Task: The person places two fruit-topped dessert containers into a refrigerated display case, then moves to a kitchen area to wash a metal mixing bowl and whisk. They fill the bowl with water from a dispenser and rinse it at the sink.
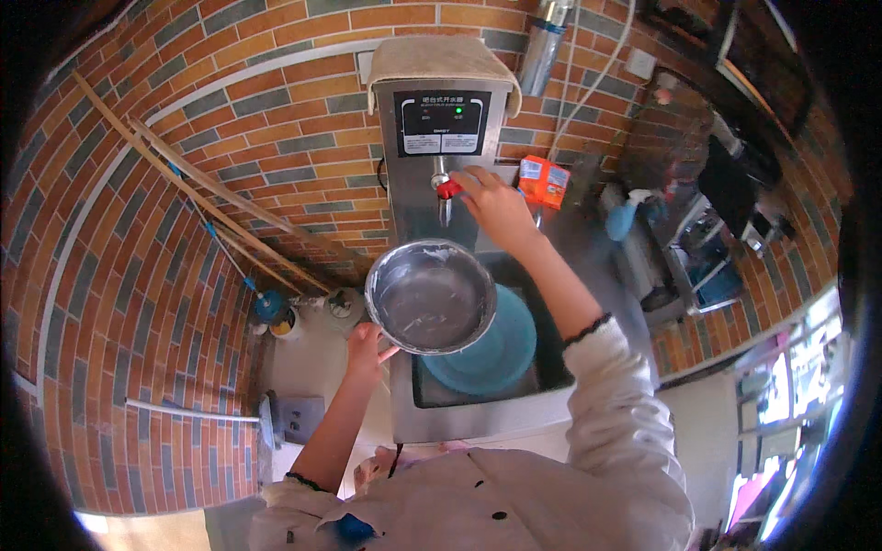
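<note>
My left hand (365,348) grips the near left rim of a round metal bowl (431,303), holding it up over the sink. White residue clings to the bowl's inner wall and rim. My right hand (490,206) has its fingers on the red tap handle (450,188) of a stainless-steel water boiler (427,220). The spout (445,212) points down just beyond the bowl's far rim. I cannot tell whether water runs from it. Below the bowl, a light blue plastic basin (513,337) stands in the metal sink (482,420), partly hidden by the bowl.
A folded cloth (441,58) covers the boiler's top. Right of the boiler is an orange packet (544,180). Wooden poles (207,186) lean on the brick wall at left. A blue spray bottle (622,219) and a metal rack (703,255) are at right.
</note>
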Motion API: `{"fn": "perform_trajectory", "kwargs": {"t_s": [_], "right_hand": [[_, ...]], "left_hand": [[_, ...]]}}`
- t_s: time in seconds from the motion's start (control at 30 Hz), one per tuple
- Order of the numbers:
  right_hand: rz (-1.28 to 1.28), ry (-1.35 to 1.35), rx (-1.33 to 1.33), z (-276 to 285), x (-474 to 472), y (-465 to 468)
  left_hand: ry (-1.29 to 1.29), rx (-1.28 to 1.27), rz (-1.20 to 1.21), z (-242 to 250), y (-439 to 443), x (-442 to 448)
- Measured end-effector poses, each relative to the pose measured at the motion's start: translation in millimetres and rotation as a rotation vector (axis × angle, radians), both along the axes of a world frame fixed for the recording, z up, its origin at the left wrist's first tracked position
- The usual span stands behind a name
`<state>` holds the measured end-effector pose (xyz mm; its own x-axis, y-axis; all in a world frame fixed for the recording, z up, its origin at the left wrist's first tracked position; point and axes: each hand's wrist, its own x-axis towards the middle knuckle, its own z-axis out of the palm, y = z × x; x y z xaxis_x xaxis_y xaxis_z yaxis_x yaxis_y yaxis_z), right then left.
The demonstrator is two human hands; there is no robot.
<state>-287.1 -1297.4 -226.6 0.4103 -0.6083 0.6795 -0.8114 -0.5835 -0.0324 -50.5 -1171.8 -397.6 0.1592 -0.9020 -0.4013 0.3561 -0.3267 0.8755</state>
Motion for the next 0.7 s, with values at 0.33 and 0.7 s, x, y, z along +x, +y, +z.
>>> {"fn": "perform_trajectory", "kwargs": {"t_s": [0.33,0.7], "right_hand": [[0.500,0.110,-0.182,-12.9,-21.3,-62.5],[0.626,0.006,-0.032,5.9,-12.3,-85.7]], "left_hand": [[0.078,-0.060,0.138,19.5,-18.9,-42.5],[0.029,-0.012,0.194,21.1,-14.3,-52.4]]}}
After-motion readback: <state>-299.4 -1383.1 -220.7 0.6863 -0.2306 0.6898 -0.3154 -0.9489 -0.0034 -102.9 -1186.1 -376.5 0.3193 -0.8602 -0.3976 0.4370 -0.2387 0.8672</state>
